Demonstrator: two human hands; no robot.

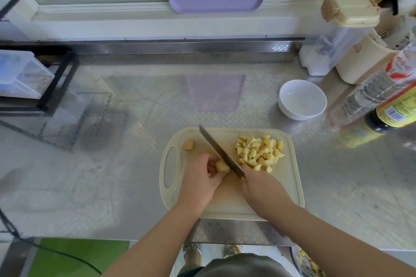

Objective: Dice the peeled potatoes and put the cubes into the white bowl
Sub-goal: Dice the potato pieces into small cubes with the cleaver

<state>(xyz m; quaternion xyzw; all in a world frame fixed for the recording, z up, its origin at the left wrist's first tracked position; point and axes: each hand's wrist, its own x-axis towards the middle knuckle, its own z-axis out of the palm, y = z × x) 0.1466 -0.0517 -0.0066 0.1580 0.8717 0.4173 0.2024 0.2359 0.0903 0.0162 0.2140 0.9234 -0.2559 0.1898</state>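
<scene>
Right now the left hand pinches a small potato piece w/ curled fingers, & the right hand is wrapped round the handle of the knife. The blade is set against that piece, tip pointing away from the body. Just right of the blade sits a big pile of cubes, so most of the cutting looks done. Past the left hand, on the far side, one more chunk waits, not cut yet. All of it lies on the cutting board. Farther off, up & to the right of the knife hand, the white bowl stands well apart from the board w/ no potato in it. I'd guess approx. halfway: 2 bits left to chop, then every cube must go in the bowl.
</scene>
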